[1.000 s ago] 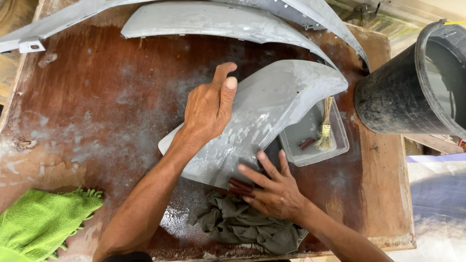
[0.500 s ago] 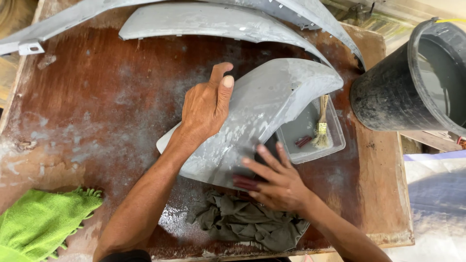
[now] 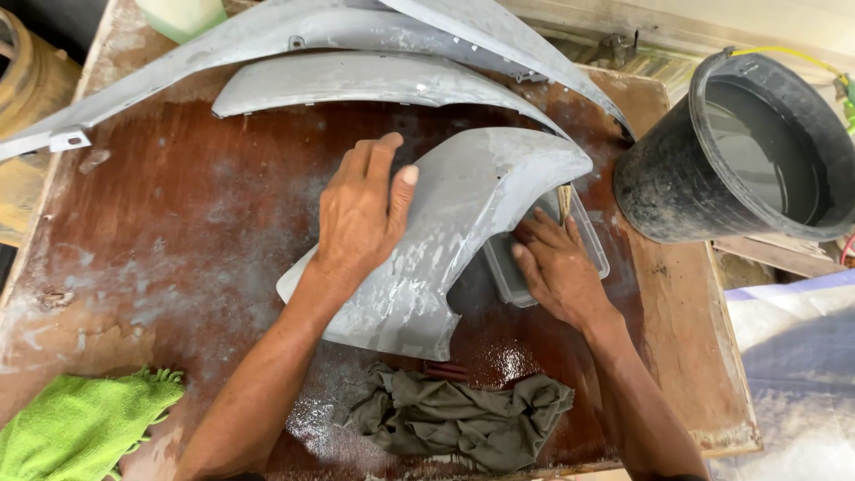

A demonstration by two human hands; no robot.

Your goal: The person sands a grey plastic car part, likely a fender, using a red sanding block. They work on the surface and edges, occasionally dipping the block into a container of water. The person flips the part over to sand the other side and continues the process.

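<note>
A curved grey panel (image 3: 463,205), wet and streaked, lies on the brown wooden board (image 3: 160,223). My left hand (image 3: 361,214) grips its upper left edge, fingers over the rim and thumb on top. My right hand (image 3: 557,267) lies with fingers spread inside a shallow grey tray (image 3: 508,289) just right of the panel. Only the tip of a brush handle (image 3: 564,198) shows above my fingers; what lies under the hand is hidden. A dark red strip (image 3: 445,368) lies below the panel beside a crumpled dark rag (image 3: 454,419).
Two long grey curved trim pieces (image 3: 356,76) (image 3: 267,36) lie across the back of the board. A black bucket (image 3: 677,187) of water stands at the right edge. A green cloth (image 3: 80,423) sits at the front left corner.
My right hand left the dark red strip at the panel's lower edge and moved up and right into the tray. The left hand stayed on the panel. The view shifted slightly.
</note>
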